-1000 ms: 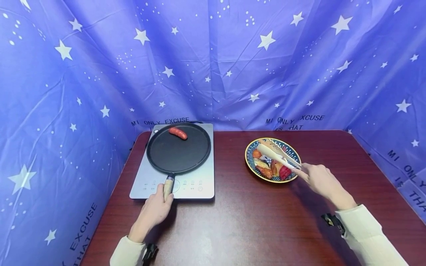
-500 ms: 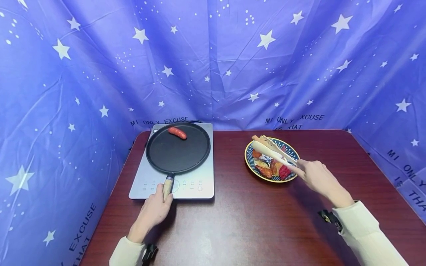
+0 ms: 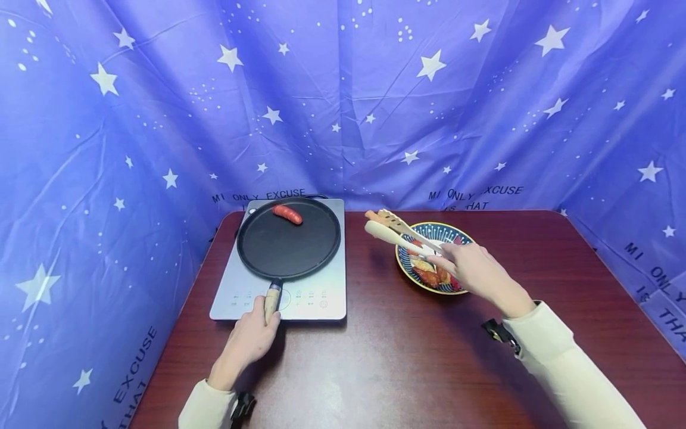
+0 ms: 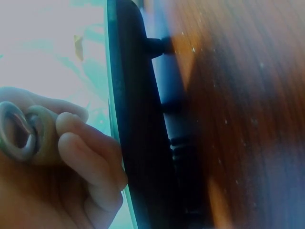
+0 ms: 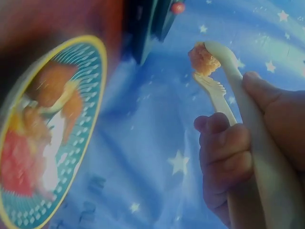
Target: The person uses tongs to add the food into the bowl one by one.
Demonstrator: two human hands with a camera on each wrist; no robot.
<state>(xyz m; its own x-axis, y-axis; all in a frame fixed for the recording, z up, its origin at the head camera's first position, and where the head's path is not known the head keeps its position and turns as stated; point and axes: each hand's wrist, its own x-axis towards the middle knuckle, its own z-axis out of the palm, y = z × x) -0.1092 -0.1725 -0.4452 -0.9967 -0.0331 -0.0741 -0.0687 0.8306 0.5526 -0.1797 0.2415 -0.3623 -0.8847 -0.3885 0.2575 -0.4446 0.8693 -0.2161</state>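
Observation:
My left hand [image 3: 249,336] grips the wooden handle [image 3: 271,305] of a flat black frying pan [image 3: 289,250]. A red scored sausage [image 3: 287,214] lies near the pan's far edge. With my right hand [image 3: 479,274] I hold cream-coloured tongs [image 3: 387,233], thumb on one arm and curled fingers on the other. An orange-brown piece of food [image 5: 203,59] is pinched between the tongs' tips, which reach left past the patterned blue plate [image 3: 442,230] with a yellow rim. Several pieces of food [image 3: 427,277] lie on that plate, partly hidden by the tongs.
The pan sits on a silver induction cooker [image 3: 327,286] at the left of the dark red wooden table [image 3: 364,357]. A blue curtain with white stars [image 3: 343,119] hangs behind and beside the table. A gap of table lies between cooker and plate.
The right hand has lifted the tongs with the food piece off the plate and moved left toward the pan. The left hand, pan and sausage have stayed in place.

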